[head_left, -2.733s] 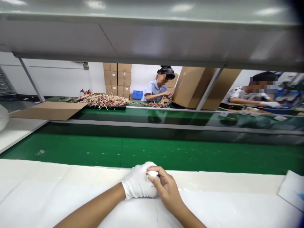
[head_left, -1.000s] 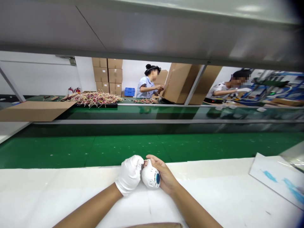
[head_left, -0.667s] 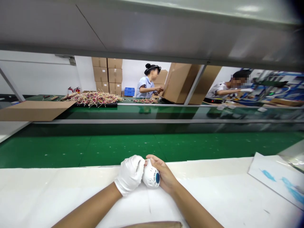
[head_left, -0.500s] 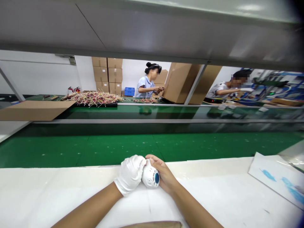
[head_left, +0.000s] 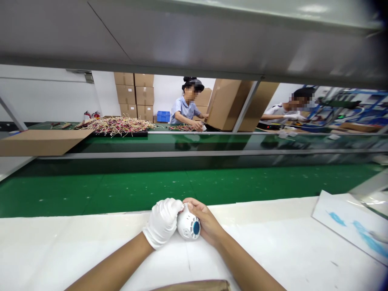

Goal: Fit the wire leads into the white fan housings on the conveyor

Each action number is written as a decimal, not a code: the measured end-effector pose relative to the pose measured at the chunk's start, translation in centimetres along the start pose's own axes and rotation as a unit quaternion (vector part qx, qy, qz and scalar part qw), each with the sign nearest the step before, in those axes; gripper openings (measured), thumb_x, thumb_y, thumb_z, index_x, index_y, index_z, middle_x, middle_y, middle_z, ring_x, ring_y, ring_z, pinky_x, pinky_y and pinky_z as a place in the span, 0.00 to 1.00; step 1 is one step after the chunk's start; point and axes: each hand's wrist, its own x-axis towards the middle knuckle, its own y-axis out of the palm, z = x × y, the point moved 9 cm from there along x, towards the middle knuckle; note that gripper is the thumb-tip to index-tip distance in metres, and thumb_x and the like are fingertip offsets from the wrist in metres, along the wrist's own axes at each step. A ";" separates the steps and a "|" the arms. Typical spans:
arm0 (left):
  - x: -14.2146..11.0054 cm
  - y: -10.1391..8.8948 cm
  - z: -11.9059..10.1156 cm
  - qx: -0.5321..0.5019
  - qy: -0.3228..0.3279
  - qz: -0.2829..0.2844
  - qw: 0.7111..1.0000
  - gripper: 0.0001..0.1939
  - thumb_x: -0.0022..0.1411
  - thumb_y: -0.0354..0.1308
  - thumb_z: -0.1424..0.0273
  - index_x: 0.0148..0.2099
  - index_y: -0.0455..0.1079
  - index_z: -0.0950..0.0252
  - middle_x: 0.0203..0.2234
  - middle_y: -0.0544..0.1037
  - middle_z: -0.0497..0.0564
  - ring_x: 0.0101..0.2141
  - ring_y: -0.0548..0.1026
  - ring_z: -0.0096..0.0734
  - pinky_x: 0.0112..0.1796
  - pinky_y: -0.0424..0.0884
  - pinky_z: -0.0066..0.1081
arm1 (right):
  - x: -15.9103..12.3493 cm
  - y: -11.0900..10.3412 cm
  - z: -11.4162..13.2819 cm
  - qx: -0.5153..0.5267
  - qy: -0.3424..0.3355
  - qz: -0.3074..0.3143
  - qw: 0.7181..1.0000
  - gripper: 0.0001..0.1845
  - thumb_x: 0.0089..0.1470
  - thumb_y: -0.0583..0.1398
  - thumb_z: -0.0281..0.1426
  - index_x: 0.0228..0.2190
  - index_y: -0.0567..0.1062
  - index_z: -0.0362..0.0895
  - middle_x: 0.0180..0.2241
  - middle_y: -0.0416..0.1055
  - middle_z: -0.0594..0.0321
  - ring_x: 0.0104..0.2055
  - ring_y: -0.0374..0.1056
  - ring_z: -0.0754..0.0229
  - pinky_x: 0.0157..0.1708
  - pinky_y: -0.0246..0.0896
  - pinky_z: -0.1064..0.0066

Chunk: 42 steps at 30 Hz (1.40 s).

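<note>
Right hand holds the white vented housing, probably light, stiff, best cupped round its belly; left hand curls beside it, grip unclear.

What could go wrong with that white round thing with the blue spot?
The white round thing might slip from the bare right hand. Being round, it could roll across the white table, perhaps onto the green belt just beyond. The gloved left hand is close against it, so the wrinkly cloth might snag near its narrow top.
</note>
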 end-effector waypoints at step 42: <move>0.2 -0.2 1.4 -0.149 -0.076 -0.016 0.986 0.10 0.60 0.42 0.72 0.32 0.64 0.64 0.26 0.71 0.50 0.27 0.69 0.30 0.30 0.66 0.30 | 0.1 0.4 -0.3 0.008 -0.015 -0.011 1.000 0.11 0.41 0.64 0.35 0.27 0.72 0.41 0.22 0.71 0.64 0.23 0.64 0.66 0.25 0.55 0.75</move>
